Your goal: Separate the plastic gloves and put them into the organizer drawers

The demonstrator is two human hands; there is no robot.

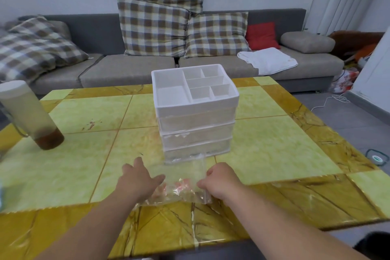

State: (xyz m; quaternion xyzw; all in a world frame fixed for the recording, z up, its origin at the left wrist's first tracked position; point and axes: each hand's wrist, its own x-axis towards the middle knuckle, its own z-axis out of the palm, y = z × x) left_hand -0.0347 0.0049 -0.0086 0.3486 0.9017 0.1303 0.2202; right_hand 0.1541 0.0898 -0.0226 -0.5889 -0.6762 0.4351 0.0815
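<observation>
A person is working at the separating step. A thin, clear, crinkly bundle of plastic gloves (179,189) is lying on the table between the two sets of fingers. The left hand (138,181) is lying nearly flat, fingers straight and spread, pressing the film's left edge down. The right hand (220,183) is curling its fingers and appears to be pinching the right edge, with a strip of film standing up beside them. Just beyond the fingertips a white, boxy plastic organizer (195,99) is standing, with a divided open tray on top and frosted drawers (196,135) stacked beneath, seemingly closed. Next, I judge, one slippery layer is needing peeling free, then a drawer pulling open. Well left of the fingers a cloudy bottle (29,116) is standing on the glossy, marbled yellow table (274,143)
</observation>
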